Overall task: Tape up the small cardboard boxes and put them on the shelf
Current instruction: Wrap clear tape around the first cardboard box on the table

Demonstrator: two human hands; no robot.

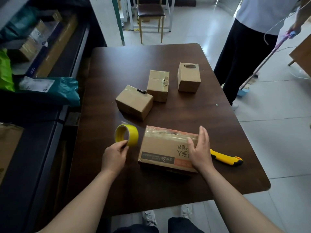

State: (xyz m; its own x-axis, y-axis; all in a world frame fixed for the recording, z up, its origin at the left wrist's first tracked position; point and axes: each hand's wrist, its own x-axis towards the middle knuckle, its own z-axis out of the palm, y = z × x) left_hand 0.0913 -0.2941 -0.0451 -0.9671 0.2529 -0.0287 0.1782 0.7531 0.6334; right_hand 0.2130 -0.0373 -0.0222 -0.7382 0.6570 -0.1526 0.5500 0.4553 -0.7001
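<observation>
Showing four boxes (one tape roll)

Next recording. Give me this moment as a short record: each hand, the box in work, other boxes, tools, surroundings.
left hand: pinches yellow tape roll, upright, left of printed box
right hand: fingers straight, against printed box's right end
printed box: lies flat near table edge
small boxes: left small box, middle small box, right small box, farther back
utility knife: on table, right of printed box
shelf: left of table, holds parcels
second person: stands beyond table's right side
</observation>
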